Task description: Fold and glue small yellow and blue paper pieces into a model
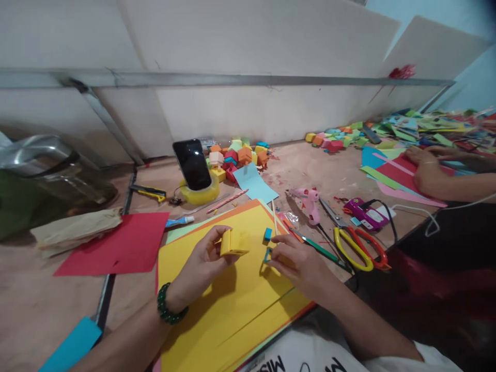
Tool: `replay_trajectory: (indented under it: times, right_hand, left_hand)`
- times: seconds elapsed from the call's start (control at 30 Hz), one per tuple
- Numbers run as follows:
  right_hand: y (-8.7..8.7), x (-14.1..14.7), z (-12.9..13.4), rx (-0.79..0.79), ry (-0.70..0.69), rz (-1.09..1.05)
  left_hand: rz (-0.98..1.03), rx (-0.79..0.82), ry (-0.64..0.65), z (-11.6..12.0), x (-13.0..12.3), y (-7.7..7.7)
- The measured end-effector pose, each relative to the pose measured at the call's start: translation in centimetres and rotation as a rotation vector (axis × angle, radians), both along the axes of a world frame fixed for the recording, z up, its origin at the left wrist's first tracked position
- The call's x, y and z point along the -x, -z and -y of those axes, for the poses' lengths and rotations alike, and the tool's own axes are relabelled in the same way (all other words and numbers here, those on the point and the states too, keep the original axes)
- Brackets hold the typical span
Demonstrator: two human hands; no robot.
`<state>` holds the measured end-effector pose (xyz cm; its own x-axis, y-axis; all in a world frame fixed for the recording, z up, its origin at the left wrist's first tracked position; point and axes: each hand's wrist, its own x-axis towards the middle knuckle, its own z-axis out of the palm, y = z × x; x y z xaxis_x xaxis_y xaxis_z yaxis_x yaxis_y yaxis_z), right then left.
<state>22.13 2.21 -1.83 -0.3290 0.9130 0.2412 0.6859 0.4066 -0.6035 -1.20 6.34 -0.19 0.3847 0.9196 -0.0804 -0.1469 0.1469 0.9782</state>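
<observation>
My left hand [205, 261], with a dark green bead bracelet at its wrist, pinches a small folded yellow paper box [233, 243] above a stack of coloured sheets topped with yellow paper [194, 320]. To its right, my right hand [298, 261] has its thumb and fingertips closed on a small blue paper piece [267, 254]. Just beyond those fingertips, a small blue paper block [267, 234] rests on the yellow sheet. A gap separates the two hands. The inner side of the yellow box is partly hidden by my left fingers.
Right of the stack lie scissors [356, 248], a green cutter [325, 250], a pink glue gun [308, 201] and a purple device [368, 214] with cables. A phone [192, 164] leans on a tape roll [199, 194]. Another person's hand [430, 165] rests on coloured paper at right.
</observation>
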Motion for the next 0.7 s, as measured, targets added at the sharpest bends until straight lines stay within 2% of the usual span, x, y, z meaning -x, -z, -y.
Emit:
replay_trajectory:
  times: [0.1,0.2,0.3,0.4,0.57,0.7]
  right_hand:
    - [-2.1,0.0,0.6,0.019,-0.048,-0.142]
    - [-4.0,0.6,0.5,-0.136,-0.075,-0.214]
    - [-5.1,1.3,0.1,-0.263,-0.129,-0.235]
    - [-5.6,1.9,-0.3,-0.265,-0.164,-0.129]
    - [-5.5,2.1,-0.8,-0.107,-0.178,0.172]
    - [-5.7,2.2,-1.1,-0.053,-0.25,0.314]
  left_hand:
    - [-0.024,-0.025,0.003,0.1,-0.1,0.0]
    - [-0.104,-0.078,0.001,0.2,-0.1,-0.1]
    - [-0.232,-0.152,-0.005,0.5,-0.2,-0.2]
    - [-0.361,-0.248,-0.021,0.7,-0.1,-0.3]
    - [-0.534,-0.429,-0.056,1.0,-0.1,0.0]
    - [-0.59,-0.517,-0.027,1.1,-0.2,0.1]
